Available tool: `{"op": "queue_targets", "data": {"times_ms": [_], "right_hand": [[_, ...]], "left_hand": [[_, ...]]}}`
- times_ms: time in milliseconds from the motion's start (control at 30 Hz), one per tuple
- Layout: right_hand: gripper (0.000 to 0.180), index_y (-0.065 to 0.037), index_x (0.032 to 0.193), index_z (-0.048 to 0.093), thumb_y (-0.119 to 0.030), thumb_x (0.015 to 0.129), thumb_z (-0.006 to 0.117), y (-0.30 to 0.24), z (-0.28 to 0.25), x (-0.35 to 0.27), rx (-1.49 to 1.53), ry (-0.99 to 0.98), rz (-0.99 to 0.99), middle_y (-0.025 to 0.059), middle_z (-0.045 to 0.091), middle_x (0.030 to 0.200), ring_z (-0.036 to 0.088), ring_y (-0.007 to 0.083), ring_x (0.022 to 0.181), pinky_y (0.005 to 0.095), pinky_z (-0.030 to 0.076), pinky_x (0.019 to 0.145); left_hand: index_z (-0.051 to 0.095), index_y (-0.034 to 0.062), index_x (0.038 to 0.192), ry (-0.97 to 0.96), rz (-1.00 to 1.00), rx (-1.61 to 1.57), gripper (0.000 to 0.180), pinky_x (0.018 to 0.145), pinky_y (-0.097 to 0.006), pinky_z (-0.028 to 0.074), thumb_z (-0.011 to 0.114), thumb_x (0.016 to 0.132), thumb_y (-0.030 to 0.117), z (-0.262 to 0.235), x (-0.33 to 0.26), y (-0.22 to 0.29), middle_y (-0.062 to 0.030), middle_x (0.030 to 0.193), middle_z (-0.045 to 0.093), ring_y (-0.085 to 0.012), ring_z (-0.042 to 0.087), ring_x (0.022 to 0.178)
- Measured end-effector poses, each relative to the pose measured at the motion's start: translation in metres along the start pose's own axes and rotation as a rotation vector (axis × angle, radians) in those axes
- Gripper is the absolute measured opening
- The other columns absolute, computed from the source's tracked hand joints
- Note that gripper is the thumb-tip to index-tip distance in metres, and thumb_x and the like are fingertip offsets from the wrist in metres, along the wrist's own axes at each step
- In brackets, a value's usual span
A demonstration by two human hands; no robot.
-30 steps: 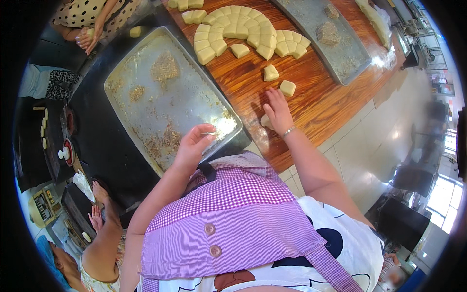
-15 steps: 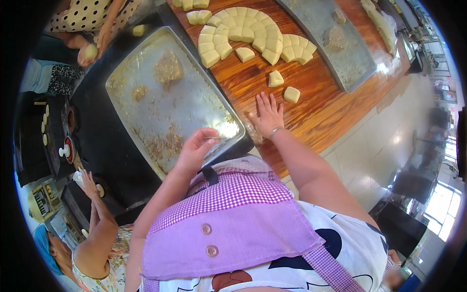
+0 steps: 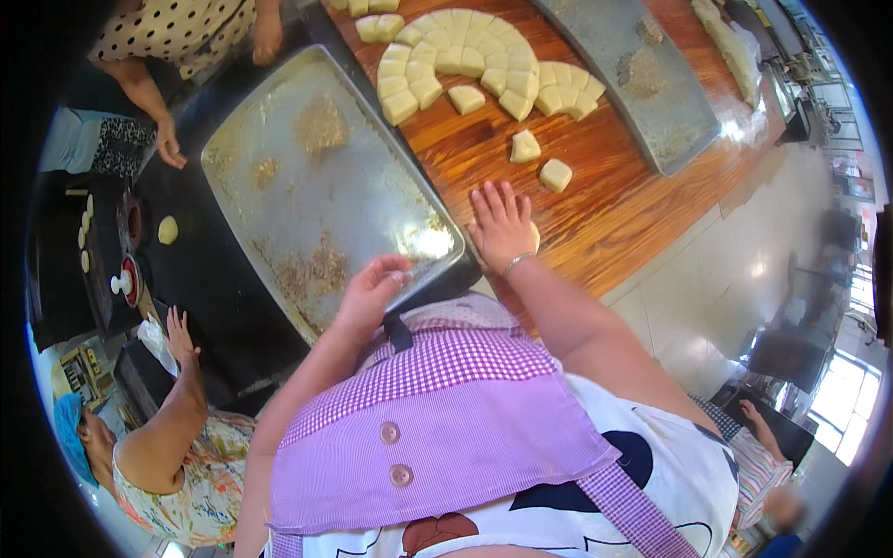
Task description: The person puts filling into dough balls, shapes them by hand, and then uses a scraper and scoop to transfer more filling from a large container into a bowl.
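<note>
My right hand lies flat on the wooden table, fingers spread. A pale edge of a dough piece shows beside its palm; the rest is hidden beneath it. Just beyond the fingertips sit two loose dough pieces, one cut piece and one rounder piece. My left hand hovers over the near right part of a metal tray, fingers loosely bent, with nothing visible in them. Crumbly brown filling lies in that tray.
Cut dough forms an arc farther back on the table. Another metal tray stands to its right. At left, a dough round lies on a black surface, between a co-worker's hand and another person's hand.
My right hand has shifted slightly left and nearer, and a dough edge now shows beside it. My left hand barely moved. At left, a co-worker has let go of a dough round.
</note>
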State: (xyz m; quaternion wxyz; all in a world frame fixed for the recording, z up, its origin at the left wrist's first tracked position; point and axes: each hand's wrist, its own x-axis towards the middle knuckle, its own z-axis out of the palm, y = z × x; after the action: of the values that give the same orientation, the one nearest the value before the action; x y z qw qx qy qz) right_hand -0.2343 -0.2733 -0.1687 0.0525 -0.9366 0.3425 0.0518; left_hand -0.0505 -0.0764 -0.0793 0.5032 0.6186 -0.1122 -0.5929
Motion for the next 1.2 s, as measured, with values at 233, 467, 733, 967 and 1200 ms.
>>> {"op": "queue_targets", "data": {"times_ms": [233, 467, 733, 967, 1200], "right_hand": [[0.063, -0.010, 0.150, 0.030, -0.031, 0.094, 0.051, 0.016, -0.010, -0.011, 0.385, -0.002, -0.005, 0.0131, 0.021, 0.159, 0.017, 0.0320, 0.147, 0.0481, 0.017, 0.119], [0.059, 0.004, 0.148, 0.026, -0.021, 0.097, 0.045, 0.059, 0.031, -0.062, 0.875, 0.490, 0.421, 0.0225, 0.026, 0.154, 0.024, 0.0347, 0.144, 0.0397, 0.016, 0.119], [0.063, 0.003, 0.148, 0.028, -0.037, 0.101, 0.039, 0.033, 0.037, -0.044, 0.885, 0.570, 0.430, 0.0229, 0.029, 0.153, 0.025, 0.0376, 0.144, 0.0428, 0.017, 0.118], [0.068, -0.004, 0.146, 0.035, -0.052, 0.099, 0.037, 0.047, 0.015, -0.036, 0.750, 0.250, 0.198, 0.0171, 0.035, 0.152, 0.027, 0.0375, 0.143, 0.0485, 0.019, 0.117], [0.065, -0.015, 0.151, 0.030, -0.047, 0.096, 0.042, 0.019, -0.010, 0.025, 0.124, -0.081, 0.084, 0.0075, 0.022, 0.159, 0.014, 0.0337, 0.147, 0.0579, 0.014, 0.116]], "left_hand": [[0.053, 0.0023, 0.129, -0.169, 0.056, 0.156, 0.034, 0.103, -0.033, 0.040, 0.055, 0.095, 0.007, -0.003, 0.007, -0.006, -0.0063, 0.123, 0.060, -0.0183, 0.056, 0.114], [0.013, 0.0019, 0.154, -0.552, 0.023, 0.229, 0.076, 0.119, -0.037, 0.015, 0.047, 0.087, -0.005, 0.033, 0.050, -0.025, -0.0148, 0.160, 0.018, -0.0240, 0.015, 0.148], [0.002, 0.0009, 0.154, -0.365, 0.263, 0.605, 0.092, 0.119, -0.033, 0.012, 0.051, 0.076, -0.002, 0.123, 0.112, -0.058, -0.0269, 0.159, 0.008, -0.0273, 0.007, 0.150], [0.005, -0.0021, 0.153, -0.364, 0.209, 0.246, 0.089, 0.119, -0.034, 0.016, 0.054, 0.079, 0.001, 0.114, 0.136, -0.065, -0.0241, 0.158, 0.016, -0.0314, 0.016, 0.148], [0.008, -0.0005, 0.154, -0.309, 0.298, 0.327, 0.078, 0.119, -0.034, 0.008, 0.053, 0.090, 0.005, 0.066, 0.092, -0.033, -0.0163, 0.161, 0.011, -0.0235, 0.006, 0.150]]}}
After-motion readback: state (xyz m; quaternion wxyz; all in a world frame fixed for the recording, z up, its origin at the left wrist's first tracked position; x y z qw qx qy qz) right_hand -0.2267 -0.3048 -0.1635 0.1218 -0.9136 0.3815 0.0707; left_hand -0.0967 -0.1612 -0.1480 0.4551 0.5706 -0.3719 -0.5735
